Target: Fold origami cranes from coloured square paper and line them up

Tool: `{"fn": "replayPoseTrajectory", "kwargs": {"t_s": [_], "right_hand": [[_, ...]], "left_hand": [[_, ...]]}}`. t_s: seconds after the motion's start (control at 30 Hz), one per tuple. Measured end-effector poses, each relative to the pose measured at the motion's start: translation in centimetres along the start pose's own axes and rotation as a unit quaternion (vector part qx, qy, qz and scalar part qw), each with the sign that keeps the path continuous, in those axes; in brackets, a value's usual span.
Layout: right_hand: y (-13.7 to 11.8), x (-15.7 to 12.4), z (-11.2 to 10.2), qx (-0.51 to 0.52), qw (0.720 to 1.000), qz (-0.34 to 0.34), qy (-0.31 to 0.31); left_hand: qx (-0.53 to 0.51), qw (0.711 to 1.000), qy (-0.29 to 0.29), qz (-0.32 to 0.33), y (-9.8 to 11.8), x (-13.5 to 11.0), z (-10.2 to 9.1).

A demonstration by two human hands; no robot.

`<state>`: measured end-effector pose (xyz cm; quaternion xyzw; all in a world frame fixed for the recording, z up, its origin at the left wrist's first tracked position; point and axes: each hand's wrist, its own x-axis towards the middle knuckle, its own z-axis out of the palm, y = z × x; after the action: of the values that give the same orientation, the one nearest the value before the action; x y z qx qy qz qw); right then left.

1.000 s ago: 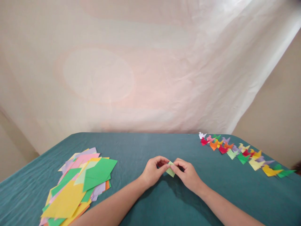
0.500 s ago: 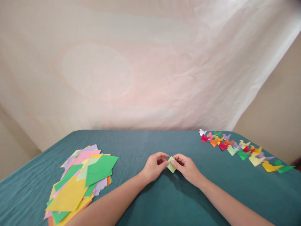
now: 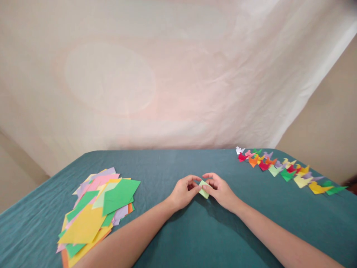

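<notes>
A small folded piece of light green paper (image 3: 203,189) is pinched between both of my hands over the middle of the teal tablecloth (image 3: 181,238). My left hand (image 3: 182,193) grips its left edge with curled fingers. From the right, my right hand (image 3: 221,191) holds the paper between thumb and fingers. Both hands hover just above or rest on the cloth; I cannot tell which.
A loose pile of coloured paper squares (image 3: 95,208) lies at the left front of the table. A row of several small folded paper figures (image 3: 284,171) runs along the right far edge. A crumpled pale sheet (image 3: 167,74) hangs behind the table.
The view has tilted slightly, so everything sits a bit higher in the frame. My fingers have shifted on the green paper, which now looks smaller and more tightly folded.
</notes>
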<state>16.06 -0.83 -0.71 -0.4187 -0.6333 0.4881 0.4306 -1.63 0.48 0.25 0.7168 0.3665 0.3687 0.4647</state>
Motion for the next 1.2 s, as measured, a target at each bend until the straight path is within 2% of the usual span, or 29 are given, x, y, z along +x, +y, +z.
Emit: {"fn": "replayPoseTrajectory", "kwargs": {"t_s": [0.13, 0.4, 0.53, 0.67, 0.93, 1.2], "right_hand": [[-0.3, -0.1, 0.3, -0.033, 0.999, -0.001, 0.01], [0.4, 0.0, 0.5, -0.12, 0.992, -0.034, 0.032], [1.1, 0.1, 0.3, -0.197, 0.976, -0.051, 0.075], [1.0, 0.0, 0.3, -0.248, 0.963, -0.066, 0.079], [0.7, 0.1, 0.2, -0.277, 0.956, -0.074, 0.07], [0.8, 0.2, 0.3, -0.3, 0.947, -0.086, 0.075]], "left_hand": [[0.033, 0.999, 0.009, 0.006, 0.1, 0.0, 0.1], [0.175, 0.983, 0.049, 0.025, -0.6, -0.1, -0.3], [0.211, 0.976, 0.053, 0.02, -0.8, -0.1, -0.4], [0.256, 0.964, 0.063, 0.025, -0.6, 0.0, -0.4], [0.292, 0.954, 0.058, 0.037, -0.1, -0.1, -0.6], [0.327, 0.941, 0.06, 0.063, -0.4, -0.1, -0.7]]}}
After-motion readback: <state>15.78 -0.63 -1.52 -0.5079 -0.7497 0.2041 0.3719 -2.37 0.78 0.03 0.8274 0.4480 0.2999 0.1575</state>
